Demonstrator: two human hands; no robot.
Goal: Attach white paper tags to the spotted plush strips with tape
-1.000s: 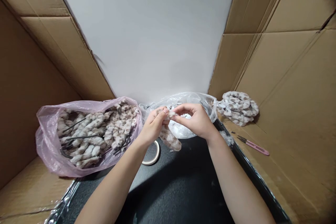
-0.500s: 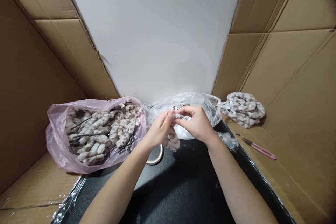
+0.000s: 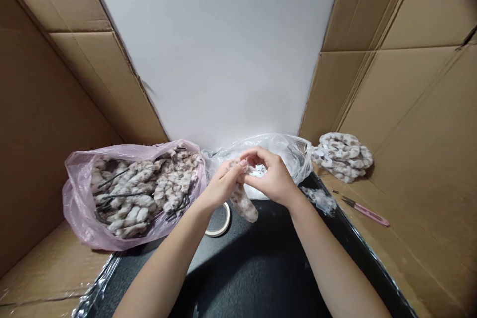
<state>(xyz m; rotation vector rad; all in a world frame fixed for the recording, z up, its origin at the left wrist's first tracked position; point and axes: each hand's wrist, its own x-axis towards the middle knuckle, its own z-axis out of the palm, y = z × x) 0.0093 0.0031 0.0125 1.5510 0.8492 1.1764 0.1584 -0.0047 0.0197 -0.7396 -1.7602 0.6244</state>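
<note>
**Spotted furry piece, worked at its upper end by fingertips**

Spotted furry piece (image 3: pixel 244 204) held up over black surface (image 3: pixel 261 258), in front of clear bag (image 3: pixel 300 149). Upper part gripped by left hand (image 3: pixel 222 184), lower end left hanging. Right hand (image 3: pixel 274 179) curled, fingertips at the same upper end; whether anything is pinched there cannot be told, the contact being hidden.

Handling, as judged: the piece is best steadied close to the worked end, so that twisting is prevented. Light fingertip pressure is advised, with pile parted rather than dragged. Wrists are best kept low and near each other; the hanging end should be kept clear of tape roll (image 3: pixel 217 233), just beside it.

Against the earlier frame: more of the hanging end is exposed, its tip angled rightward. The right index finger is arched higher, and a wider gap is shown between it and the thumb.
</note>
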